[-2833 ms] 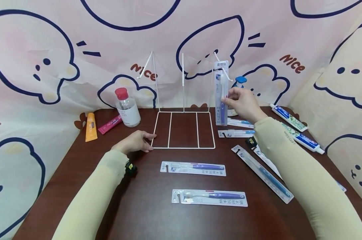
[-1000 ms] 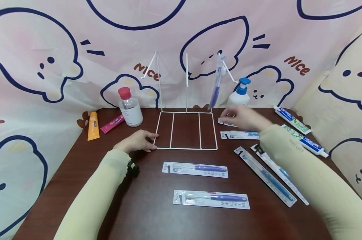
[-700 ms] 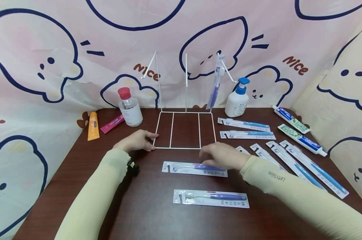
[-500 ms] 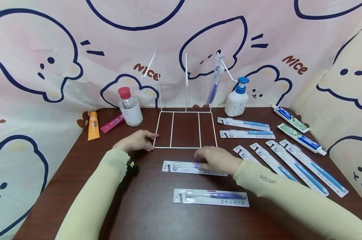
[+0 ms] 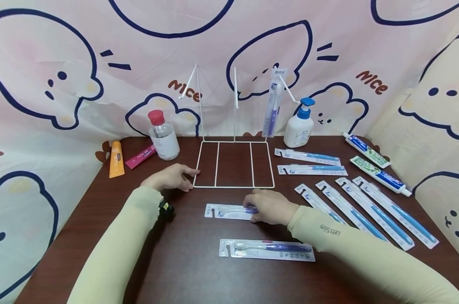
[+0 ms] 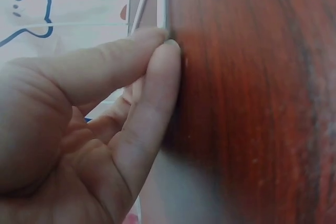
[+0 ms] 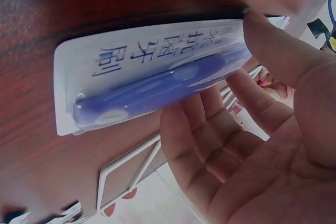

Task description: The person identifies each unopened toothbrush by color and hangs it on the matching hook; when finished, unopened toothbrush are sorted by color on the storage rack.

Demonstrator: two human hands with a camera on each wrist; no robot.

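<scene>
My left hand (image 5: 170, 177) pinches the front left corner of a white wire display rack (image 5: 234, 187); in the left wrist view, thumb and fingertip meet on its thin wire (image 6: 162, 3). With my right hand (image 5: 272, 207) I hold a purple toothbrush in a blister pack (image 5: 229, 212) by its handle end, thumb on one edge and fingers on the other (image 7: 168, 85). A second packaged purple toothbrush (image 5: 267, 250) lies nearer to me. Another packaged purple toothbrush (image 5: 272, 105) hangs from the rack's right hook, while the left and middle hooks are bare.
Several packaged blue toothbrushes (image 5: 313, 169) lie on the right of the brown table (image 5: 191, 270). Two toothpaste tubes (image 5: 381, 175) and a pump bottle (image 5: 299, 126) stand or lie behind them. At the left are a red-capped bottle (image 5: 164, 139), a pink tube (image 5: 140, 157) and an orange tube (image 5: 116, 160).
My right hand has let go of the toothbrush now on the right hook, come down toward me and taken hold of the upper purple one on the table. My left hand has stayed put.
</scene>
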